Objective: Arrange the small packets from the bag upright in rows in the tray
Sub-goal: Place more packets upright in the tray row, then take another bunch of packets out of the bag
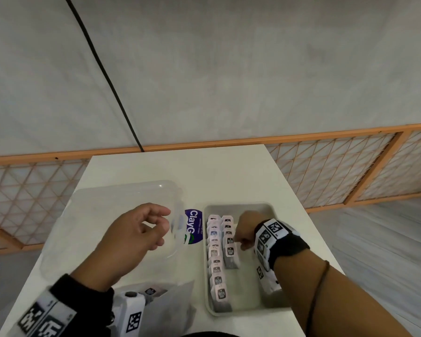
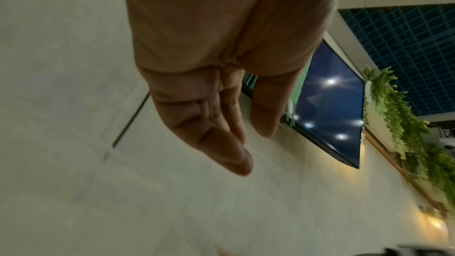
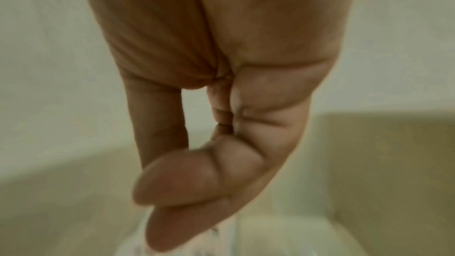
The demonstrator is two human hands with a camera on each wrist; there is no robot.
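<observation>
A pale grey tray [image 1: 247,296] sits on the white table at the right. Two rows of small pink-and-grey packets stand upright in it: a long left row [image 1: 216,260] and a shorter right row [image 1: 228,235]. My right hand [image 1: 241,243] is down in the tray, its thumb and fingers pinching the top edge of the nearest packet [image 1: 230,252] of the right row. The right wrist view shows the right hand [image 3: 152,215] pinched together over a blurred packet [image 3: 221,233]. My left hand [image 1: 156,224] hovers over the table's left side, loosely curled and holding nothing. The clear bag [image 1: 173,305] with packets lies near the front edge.
A clear plastic container [image 1: 122,198] with a blue label [image 1: 193,226] lies left of the tray, under my left hand. The right half of the tray holds no packets. A wooden lattice screen [image 1: 338,166] runs behind the table.
</observation>
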